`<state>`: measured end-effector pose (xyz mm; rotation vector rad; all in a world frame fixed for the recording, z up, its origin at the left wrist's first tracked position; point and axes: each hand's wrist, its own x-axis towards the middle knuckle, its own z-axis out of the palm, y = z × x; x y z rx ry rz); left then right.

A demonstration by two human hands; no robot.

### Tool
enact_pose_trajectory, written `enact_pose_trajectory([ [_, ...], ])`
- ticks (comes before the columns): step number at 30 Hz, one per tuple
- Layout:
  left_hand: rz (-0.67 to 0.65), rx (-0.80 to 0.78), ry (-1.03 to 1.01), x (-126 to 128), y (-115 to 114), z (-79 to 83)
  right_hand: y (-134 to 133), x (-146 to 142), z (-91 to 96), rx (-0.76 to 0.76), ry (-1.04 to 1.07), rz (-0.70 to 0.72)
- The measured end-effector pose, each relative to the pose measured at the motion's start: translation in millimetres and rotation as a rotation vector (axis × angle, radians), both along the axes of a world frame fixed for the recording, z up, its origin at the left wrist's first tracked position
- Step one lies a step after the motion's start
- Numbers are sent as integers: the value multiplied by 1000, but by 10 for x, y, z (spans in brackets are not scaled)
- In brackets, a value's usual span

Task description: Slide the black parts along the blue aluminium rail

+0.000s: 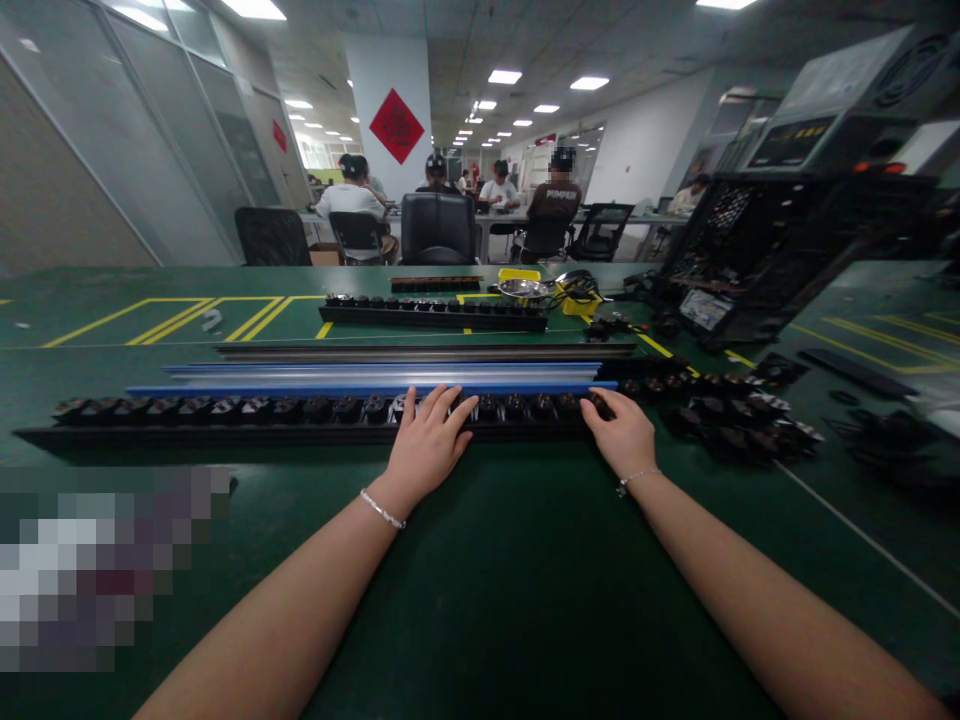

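A long black strip (pixel 225 432) filled with a row of black socket modules lies across the green table in front of me. My left hand (pixel 427 440) rests on its middle with fingers stretched flat over the modules. My right hand (pixel 621 432) is at the strip's right end, fingers curled over the last modules. Just behind the strip lies a blue-edged silver rail (pixel 375 377), and behind that a dark metal rail (pixel 420 351).
A heap of loose black modules (pixel 731 412) lies right of the strip. A second filled strip (pixel 435 314) sits farther back, beside a metal bowl (pixel 523 288) and yellow items. An open black computer case (pixel 780 250) stands at right. Several people sit at a far table.
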<state>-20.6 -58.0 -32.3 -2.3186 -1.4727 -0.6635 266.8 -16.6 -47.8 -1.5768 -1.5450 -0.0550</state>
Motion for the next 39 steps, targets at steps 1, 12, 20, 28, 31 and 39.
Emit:
enact_pose_trajectory([
  [1,1,-3,4,-2,0,-1,0,-3,5,5,1,-3],
  [12,-25,-18,-11,-17,23,-13,-6,22,9,-17,39,-31],
  [20,-34,-25,-17,-16,31,-17,3,42,-1,-28,54,-34],
  [28,-25,3,-22,24,-4,-4,-5,63,31,-107,103,-77],
  [31,-93,40,32,138,-42,0,-1,70,31,-102,124,-77],
  [39,-347,27,263,752,26,-6,29,98,-10,-70,133,-90],
])
